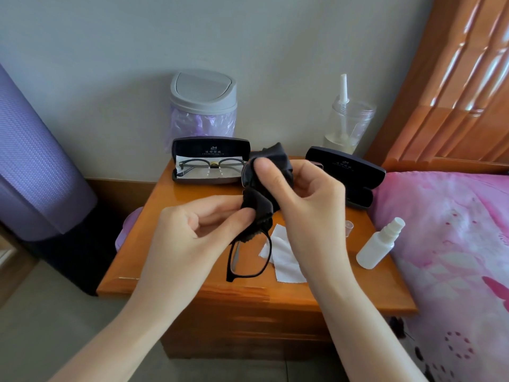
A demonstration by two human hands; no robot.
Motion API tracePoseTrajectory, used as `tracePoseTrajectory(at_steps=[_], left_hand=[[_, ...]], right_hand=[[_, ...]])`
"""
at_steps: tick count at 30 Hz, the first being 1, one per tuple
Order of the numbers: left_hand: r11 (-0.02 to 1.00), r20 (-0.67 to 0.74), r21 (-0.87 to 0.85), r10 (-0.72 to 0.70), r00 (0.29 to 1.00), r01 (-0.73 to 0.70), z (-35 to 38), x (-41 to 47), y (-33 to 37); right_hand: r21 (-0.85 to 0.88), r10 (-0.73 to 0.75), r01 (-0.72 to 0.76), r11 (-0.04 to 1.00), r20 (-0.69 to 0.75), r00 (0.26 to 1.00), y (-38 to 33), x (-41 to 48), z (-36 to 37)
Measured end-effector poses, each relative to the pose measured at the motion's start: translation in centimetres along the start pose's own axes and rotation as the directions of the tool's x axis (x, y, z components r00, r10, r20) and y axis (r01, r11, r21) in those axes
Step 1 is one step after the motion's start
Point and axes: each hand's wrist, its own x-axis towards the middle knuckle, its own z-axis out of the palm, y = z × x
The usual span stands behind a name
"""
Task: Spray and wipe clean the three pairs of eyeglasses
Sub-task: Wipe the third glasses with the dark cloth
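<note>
Orange-brown wood forms the table [192,188] that is carrying the work, with a pink-covered bed [446,230] lying against its right edge and a rolled purple mat [35,161] standing off to the left. A lidded bin [203,106] and a clear jar [348,125] are crowding the back by the wall, so free room is lying mostly toward the near edge. Two dark hard cases are sitting open at the rear: the left case [210,147] is holding a thin-rimmed pair [212,165], while what the right case [355,172] is holding cannot be told. Above the table's middle, the left hand [190,232] is pinching the black-framed glasses [249,260] near the bridge through a fold of black cloth [264,186]. The right hand [308,199] is pinching that cloth around the upper lens, and the lower lens is hanging free over a white cloth [286,255]. These glasses are probably handling as light and stiff, with lenses that are slick when wet and easily scratched, so rim and bridge are looking like the safest holds. A white spray bottle [378,244] is leaning at the right edge beside the bed and seems liable to topple, and its clear cap [349,228] is lying just beside it.
</note>
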Motion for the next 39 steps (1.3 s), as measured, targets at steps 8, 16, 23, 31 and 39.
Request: tracePoseTrajectory(at_steps=[8, 16, 23, 31, 39], left_hand=[[0.998, -0.011, -0.058, -0.019, 1.000, 0.018, 0.0, 0.2, -0.3], [1.000, 0.002, 0.007, 0.017, 1.000, -0.017, -0.4, 0.2, 0.0], [0.999, 0.009, 0.028, 0.030, 1.000, -0.030, 0.2, -0.2, 0.4], [0.983, -0.054, -0.156, -0.105, 0.993, 0.096, 0.1, 0.1, -0.1], [0.981, -0.036, -0.166, -0.110, 0.993, 0.102, -0.3, 0.5, -0.3]], right_hand=[[-0.036, 0.100, -0.097, 0.995, 0.084, 0.992, 1.0, 0.3, -0.7], [-0.013, 0.100, -0.100, 0.995, 0.227, 0.969, 0.8, -0.1, -1.5], [0.019, 0.093, -0.093, 0.995, 0.013, 0.996, 0.2, -0.1, -0.3], [0.032, 0.158, -0.166, 0.986, 0.184, 0.970, 0.6, 0.0, -0.3], [0.048, 0.149, -0.181, 0.982, 0.383, 0.912, 0.6, 0.9, -2.2]])
